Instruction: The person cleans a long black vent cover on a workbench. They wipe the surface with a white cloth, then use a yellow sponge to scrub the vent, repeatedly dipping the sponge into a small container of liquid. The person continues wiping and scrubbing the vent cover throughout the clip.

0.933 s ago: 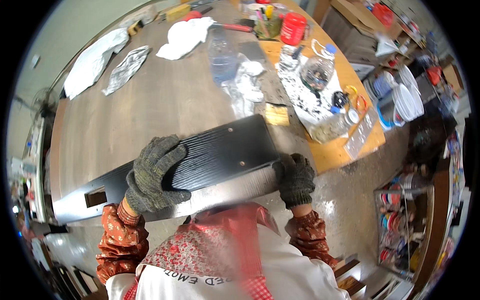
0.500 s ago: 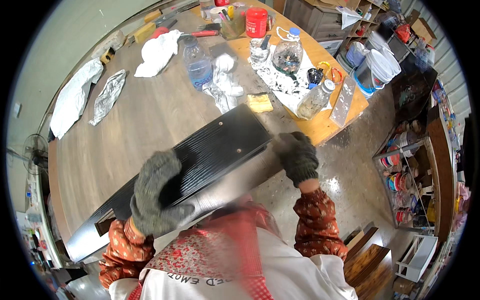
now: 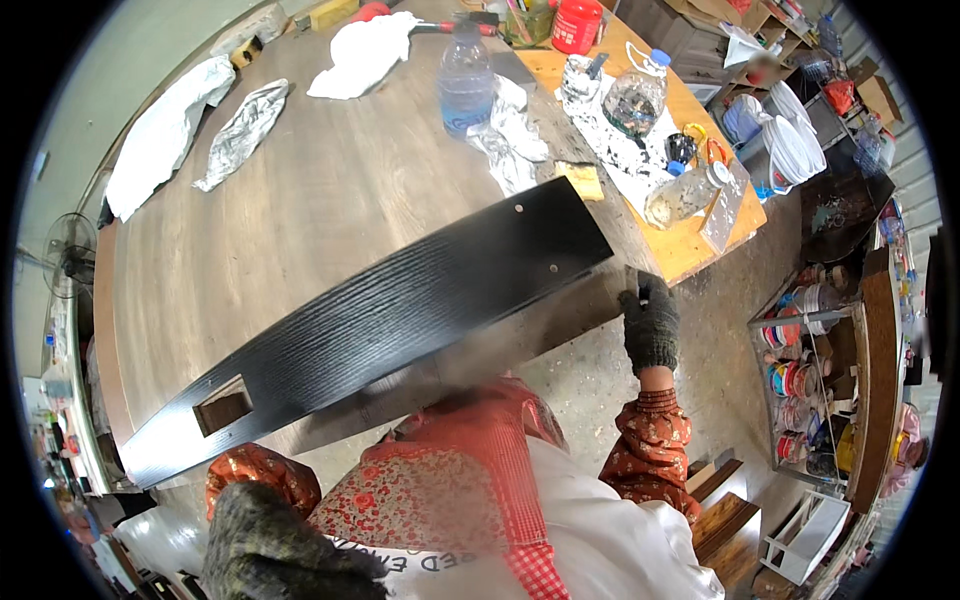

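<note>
A long black wood-grained board (image 3: 410,295) lies slantwise on the table, its right end pointing away from me. Two small round holes show near that end, and a rectangular cutout near the left end. My left hand (image 3: 285,550), in a dark grey-green knit glove, is off the board, close to my body at the lower edge; its fingers are smeared and partly out of the picture. My right hand (image 3: 652,325), in the same kind of glove, is at the table's front edge, just right of the board's end and apart from it. Its finger posture is unclear.
The wood-look table (image 3: 330,220) carries white rags (image 3: 365,55), a water bottle (image 3: 466,85) and a yellow sponge (image 3: 580,180). Farther right are a paint-stained jug (image 3: 640,100), a toppled-looking bottle (image 3: 685,197) and a red tub (image 3: 576,25). A shelf with paint containers (image 3: 790,380) stands right.
My left hand has lifted off the board and come back toward my body. My right hand has moved right and nearer, away from the board's end. The view has shifted.
</note>
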Demonstrator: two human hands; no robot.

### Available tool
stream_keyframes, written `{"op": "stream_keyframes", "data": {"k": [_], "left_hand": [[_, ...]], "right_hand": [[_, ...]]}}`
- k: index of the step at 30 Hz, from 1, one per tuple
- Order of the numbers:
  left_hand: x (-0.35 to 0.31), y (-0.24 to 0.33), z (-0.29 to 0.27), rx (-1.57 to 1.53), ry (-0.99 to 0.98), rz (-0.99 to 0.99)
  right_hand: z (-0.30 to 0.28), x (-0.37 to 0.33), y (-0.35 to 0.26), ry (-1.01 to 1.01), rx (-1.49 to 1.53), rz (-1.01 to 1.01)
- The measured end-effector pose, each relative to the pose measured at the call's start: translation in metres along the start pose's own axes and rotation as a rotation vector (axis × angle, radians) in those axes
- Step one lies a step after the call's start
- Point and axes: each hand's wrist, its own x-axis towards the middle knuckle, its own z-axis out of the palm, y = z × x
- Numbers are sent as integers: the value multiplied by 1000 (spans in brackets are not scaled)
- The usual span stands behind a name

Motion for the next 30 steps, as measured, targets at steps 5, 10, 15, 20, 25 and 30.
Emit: {"op": "stream_keyframes", "data": {"k": [5, 10, 15, 20, 25, 30], "left_hand": [[-14, -1, 0, -35, 36, -42], [-24, -12, 6, -97, 51, -59], [-25, -40, 8, -192, 22, -63], [-37, -38, -11, -231, -31, 5], [-17, -53, -53, 199, -96, -95], [-35, -104, -26, 694, -153, -434]], "right_hand": [[-7, 2, 8, -126, 295, 44], [-51, -5, -55, 116, 363, -152], [-65, -14, -108, 56, 181, -411], [-71, -23, -97, 58, 169, -307], [-61, -30, -105, 43, 345, -289], [-48, -42, -124, 60, 52, -289]]}}
